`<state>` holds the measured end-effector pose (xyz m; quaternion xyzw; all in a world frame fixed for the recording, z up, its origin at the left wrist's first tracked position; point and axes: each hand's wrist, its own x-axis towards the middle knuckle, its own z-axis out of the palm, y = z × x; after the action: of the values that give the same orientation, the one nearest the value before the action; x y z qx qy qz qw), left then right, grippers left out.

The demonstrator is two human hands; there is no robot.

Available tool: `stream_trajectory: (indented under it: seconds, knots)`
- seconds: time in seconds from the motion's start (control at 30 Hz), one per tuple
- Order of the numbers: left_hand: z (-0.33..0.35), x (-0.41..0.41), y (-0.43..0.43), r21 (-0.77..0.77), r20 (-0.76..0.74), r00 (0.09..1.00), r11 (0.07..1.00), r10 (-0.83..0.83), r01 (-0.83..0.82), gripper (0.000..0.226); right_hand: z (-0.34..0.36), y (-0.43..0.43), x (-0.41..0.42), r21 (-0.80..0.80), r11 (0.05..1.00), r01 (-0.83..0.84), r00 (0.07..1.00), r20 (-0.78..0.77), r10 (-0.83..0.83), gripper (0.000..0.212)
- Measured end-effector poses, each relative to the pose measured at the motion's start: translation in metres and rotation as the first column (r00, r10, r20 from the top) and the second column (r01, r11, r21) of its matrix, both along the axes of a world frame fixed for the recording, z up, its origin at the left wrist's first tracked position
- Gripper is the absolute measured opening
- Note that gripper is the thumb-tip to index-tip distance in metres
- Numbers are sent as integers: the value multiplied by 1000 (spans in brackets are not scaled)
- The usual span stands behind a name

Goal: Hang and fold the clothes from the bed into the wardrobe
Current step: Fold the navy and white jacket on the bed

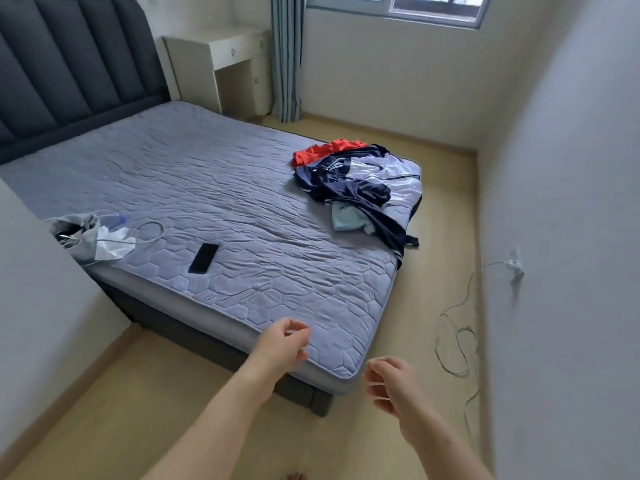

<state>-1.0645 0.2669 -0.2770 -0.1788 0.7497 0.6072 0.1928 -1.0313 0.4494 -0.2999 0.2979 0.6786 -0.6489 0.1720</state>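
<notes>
A heap of clothes lies at the far right corner of the bed (207, 174): a navy and white jacket (370, 181) on top, a red garment (322, 150) behind it, a pale teal piece (348, 218) at the near side. A navy sleeve hangs over the bed's right edge. My left hand (282, 346) hovers over the bed's near corner, fingers loosely curled, holding nothing. My right hand (394, 384) hangs just off that corner above the floor, fingers apart, also holding nothing. Both are well short of the clothes. No wardrobe is in view.
A black phone (203, 258) lies on the mattress near the front edge. A grey bag with white cables (86, 237) sits at the left. A white desk (221, 64) and curtain (287, 57) stand behind the bed. A charger cable (457, 341) trails across the floor on the right.
</notes>
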Motion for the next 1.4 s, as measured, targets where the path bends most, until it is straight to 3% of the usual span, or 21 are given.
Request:
stream_trajectory:
  seconds: [0.23, 0.47, 0.8, 1.0, 1.4]
  knots:
    - [-4, -133, 82, -3, 26, 989, 989, -145, 145, 10, -1, 72, -108, -7, 993, 120, 993, 18, -120, 12]
    - [-31, -250, 186, -10, 51, 989, 990, -142, 142, 13, -26, 179, -218, 0, 986, 168, 984, 66, -168, 15]
    - [-40, -386, 306, -40, 148, 987, 997, 71, -65, 12, -24, 319, -391, 54, 997, -55, 989, 141, 47, 15]
    - [-56, -453, 314, -88, 199, 953, 972, 230, -216, 10, -34, 333, -481, 32, 975, -218, 959, 194, 208, 15]
    - [-72, -657, 328, -73, 214, 934, 958, 286, -277, 15, -50, 325, -709, 98, 913, -395, 904, 220, 368, 13]
